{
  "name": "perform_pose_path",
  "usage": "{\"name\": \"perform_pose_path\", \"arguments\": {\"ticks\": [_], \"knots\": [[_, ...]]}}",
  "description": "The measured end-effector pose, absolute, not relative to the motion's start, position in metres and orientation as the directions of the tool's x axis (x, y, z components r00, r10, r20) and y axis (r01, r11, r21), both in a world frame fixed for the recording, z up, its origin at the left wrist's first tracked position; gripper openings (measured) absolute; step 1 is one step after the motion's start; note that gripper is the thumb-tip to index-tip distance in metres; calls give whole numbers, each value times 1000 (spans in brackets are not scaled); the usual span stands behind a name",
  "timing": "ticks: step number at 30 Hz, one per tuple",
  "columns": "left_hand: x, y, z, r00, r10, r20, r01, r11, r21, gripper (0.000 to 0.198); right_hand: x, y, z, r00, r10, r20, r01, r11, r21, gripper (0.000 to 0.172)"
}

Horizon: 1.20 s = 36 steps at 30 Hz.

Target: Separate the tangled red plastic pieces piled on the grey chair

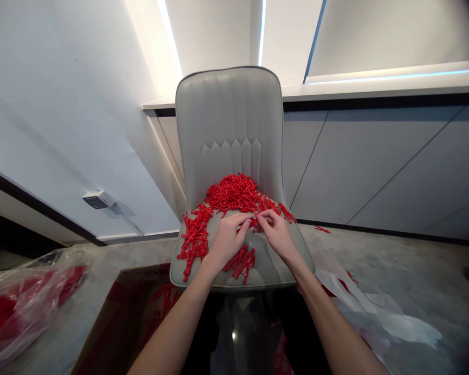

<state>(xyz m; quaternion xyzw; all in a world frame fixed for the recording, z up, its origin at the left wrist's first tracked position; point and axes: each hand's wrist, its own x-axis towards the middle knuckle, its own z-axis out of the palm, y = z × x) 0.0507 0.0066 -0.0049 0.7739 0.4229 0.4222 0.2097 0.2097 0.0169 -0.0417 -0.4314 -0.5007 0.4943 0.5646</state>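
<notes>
A heap of small red plastic pieces lies at the back of the seat of a grey upholstered chair, against its backrest. More of the pieces spill down the seat's left side in a clump, and a smaller bunch rests near the front edge. My left hand and my right hand meet at the heap's front edge. Their fingertips nearly touch, closed on red pieces, though the fingers partly hide what each one holds.
An open cardboard box with red pieces inside sits on the floor below the chair. A plastic bag of red items lies at left, white plastic sheeting at right. One stray red piece lies on the concrete-look floor.
</notes>
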Motion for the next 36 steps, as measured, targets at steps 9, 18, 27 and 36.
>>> {"name": "perform_pose_path", "arguments": {"ticks": [9, 18, 27, 36], "knots": [[54, 8, -5, 96, 960, 262, 278, -278, 919, 18, 205, 9, -31, -68, 975, 213, -86, 207, -974, 21], [53, 7, -3, 71, 984, 163, 121, -171, 978, 15, 200, 10, -31, -31, 977, 213, -70, 210, -975, 28], [59, 8, -12, -30, 988, 153, -17, -153, 988, 11, 196, 9, -29, -22, 983, 182, -141, 177, -974, 31], [41, 15, -10, 19, 995, 101, 169, -103, 980, 22, 196, 12, -37, 63, 986, 153, -85, 158, -984, 36]]}}
